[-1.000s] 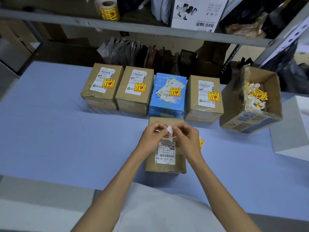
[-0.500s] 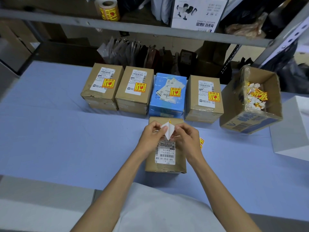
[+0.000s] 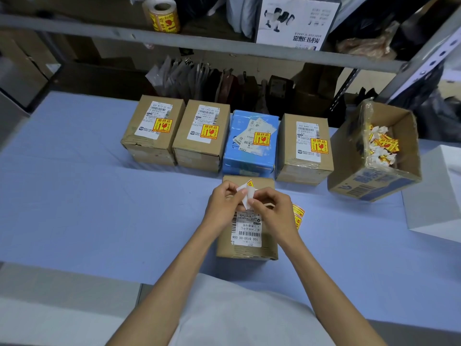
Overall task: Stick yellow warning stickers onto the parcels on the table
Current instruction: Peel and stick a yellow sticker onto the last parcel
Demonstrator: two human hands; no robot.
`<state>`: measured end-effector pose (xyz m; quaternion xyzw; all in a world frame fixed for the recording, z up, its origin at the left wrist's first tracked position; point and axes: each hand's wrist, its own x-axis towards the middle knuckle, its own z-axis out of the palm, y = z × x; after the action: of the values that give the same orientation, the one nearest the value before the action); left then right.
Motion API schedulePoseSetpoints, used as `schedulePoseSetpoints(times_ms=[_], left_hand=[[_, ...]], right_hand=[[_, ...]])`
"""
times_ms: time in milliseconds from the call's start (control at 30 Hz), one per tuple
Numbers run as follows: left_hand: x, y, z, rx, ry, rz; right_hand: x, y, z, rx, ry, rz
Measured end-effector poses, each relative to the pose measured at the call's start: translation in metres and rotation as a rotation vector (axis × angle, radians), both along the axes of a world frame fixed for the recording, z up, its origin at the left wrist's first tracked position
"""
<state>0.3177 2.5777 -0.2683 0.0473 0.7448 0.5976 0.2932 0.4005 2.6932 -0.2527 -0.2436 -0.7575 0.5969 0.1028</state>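
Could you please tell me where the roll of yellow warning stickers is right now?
The sticker roll stands on the metal shelf above the table's far edge, upper left of centre in the head view, left of the white product box.

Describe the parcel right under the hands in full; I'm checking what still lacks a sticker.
The nearest parcel is a plain brown cardboard box, lying flat on the blue table, just in front of the blue parcel. A white shipping label with barcodes faces up on its top. No yellow sticker shows on it yet. Both hands, left hand and right hand, hover over its far half, peeling a sticker, and hide that part.
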Motion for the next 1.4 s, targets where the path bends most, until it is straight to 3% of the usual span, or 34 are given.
schedulePoseSetpoints(times_ms=[233, 467, 733, 900, 1400], left_hand=[[0.003, 0.003, 0.008, 0.08, 0.014, -0.032], [0.001, 0.0, 0.001, 0.077, 0.029, -0.052], [0.005, 0.003, 0.004, 0.138, -0.07, -0.009], [0.006, 0.002, 0.005, 0.063, 0.061, -0.013], [0.001, -0.006, 0.003, 0.042, -0.037, 0.14]], right_hand=[[-0.001, -0.001, 0.0, -0.062, -0.011, -0.046], [-0.002, 0.002, 0.006, -0.321, 0.018, -0.059], [0.001, 0.001, 0.006, -0.297, -0.036, -0.049], [0.001, 0.001, 0.007, -0.295, -0.057, -0.03], [0.0, 0.005, 0.007, -0.323, -0.083, -0.137]])
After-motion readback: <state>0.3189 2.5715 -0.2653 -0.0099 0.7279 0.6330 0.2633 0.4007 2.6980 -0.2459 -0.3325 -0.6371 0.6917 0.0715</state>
